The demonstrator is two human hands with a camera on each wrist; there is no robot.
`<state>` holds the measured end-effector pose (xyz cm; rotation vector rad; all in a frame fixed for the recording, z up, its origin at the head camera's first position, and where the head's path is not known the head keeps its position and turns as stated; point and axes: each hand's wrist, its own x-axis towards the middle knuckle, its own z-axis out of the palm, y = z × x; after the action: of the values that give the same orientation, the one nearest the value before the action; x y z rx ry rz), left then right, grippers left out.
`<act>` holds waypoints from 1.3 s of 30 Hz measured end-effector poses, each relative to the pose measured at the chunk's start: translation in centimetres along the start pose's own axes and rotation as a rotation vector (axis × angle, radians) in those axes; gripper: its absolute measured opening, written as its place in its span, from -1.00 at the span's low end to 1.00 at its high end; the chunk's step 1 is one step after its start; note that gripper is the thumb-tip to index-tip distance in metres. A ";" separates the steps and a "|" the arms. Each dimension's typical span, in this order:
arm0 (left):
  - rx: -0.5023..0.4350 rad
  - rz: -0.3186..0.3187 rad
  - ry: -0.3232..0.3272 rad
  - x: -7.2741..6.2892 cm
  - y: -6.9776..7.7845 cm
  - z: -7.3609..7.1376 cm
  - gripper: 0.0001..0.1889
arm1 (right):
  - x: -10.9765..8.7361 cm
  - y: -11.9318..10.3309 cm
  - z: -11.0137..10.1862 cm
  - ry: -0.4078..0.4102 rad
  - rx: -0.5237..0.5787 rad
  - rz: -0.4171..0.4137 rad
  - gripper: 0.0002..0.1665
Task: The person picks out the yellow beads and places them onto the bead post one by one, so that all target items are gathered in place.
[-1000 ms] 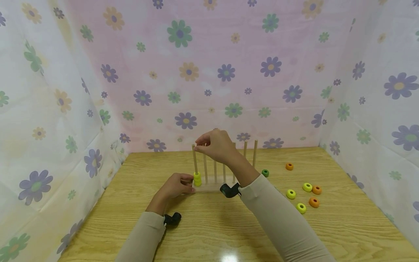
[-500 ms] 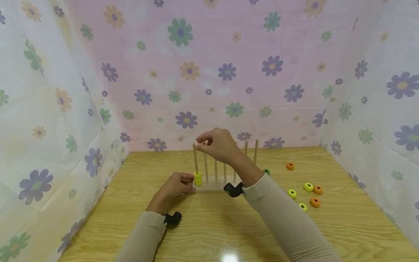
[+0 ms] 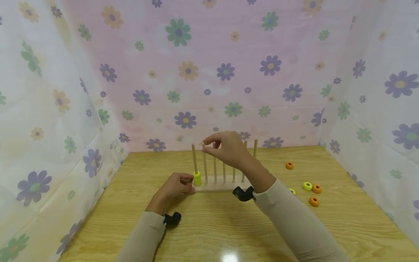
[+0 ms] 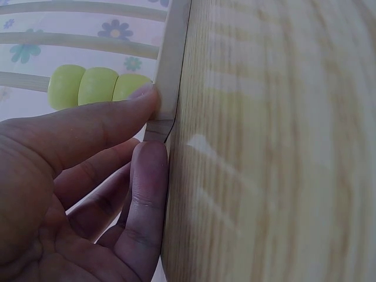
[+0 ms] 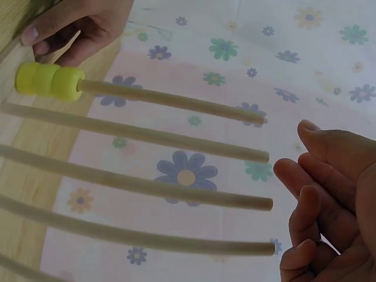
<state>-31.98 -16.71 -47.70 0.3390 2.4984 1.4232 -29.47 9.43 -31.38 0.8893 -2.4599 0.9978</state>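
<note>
A wooden peg stand [image 3: 212,187] with a row of upright pegs sits on the table in the head view. Three yellow rings [image 5: 50,81] are stacked on its leftmost peg, at the base. My left hand [image 3: 175,185] pinches the left end of the base; in the left wrist view the thumb [image 4: 88,126] lies on top, beside the rings. Near the peg tops, my right hand [image 3: 229,148] hovers with thumb and fingers apart and nothing between them. In the right wrist view, its fingertips [image 5: 286,168] stand just off the tips of the bare pegs.
Loose rings lie on the table to the right: an orange ring [image 3: 289,165] farther back, a yellow ring [image 3: 307,186] touching another orange one, and an orange ring [image 3: 314,201] nearer. My right sleeve [image 3: 294,214] partly covers others. Flowered cloth [image 3: 209,72] walls the table's back and sides.
My right hand has drawn a little to the right, away from the tip of the leftmost peg. Its sleeve now covers more of the loose rings. The left hand stays put.
</note>
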 end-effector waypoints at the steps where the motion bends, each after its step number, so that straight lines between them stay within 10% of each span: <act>1: 0.000 0.002 0.000 0.0 0.0 0.0 -0.41 | -0.2 0.1 -0.1 0.003 0.003 0.003 -0.73; 19: -0.012 0.012 -0.002 -0.1 0.0 0.0 -0.42 | -3.5 2.1 -2.6 0.134 -0.065 -0.154 -0.78; 39: -0.026 0.021 -0.004 -0.4 0.1 -0.1 -0.42 | -7.5 4.6 -3.4 0.112 -0.075 -0.071 -0.73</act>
<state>-31.67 -16.86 -47.52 0.3634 2.4780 1.4593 -26.71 17.59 -35.19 0.8661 -2.3392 0.9005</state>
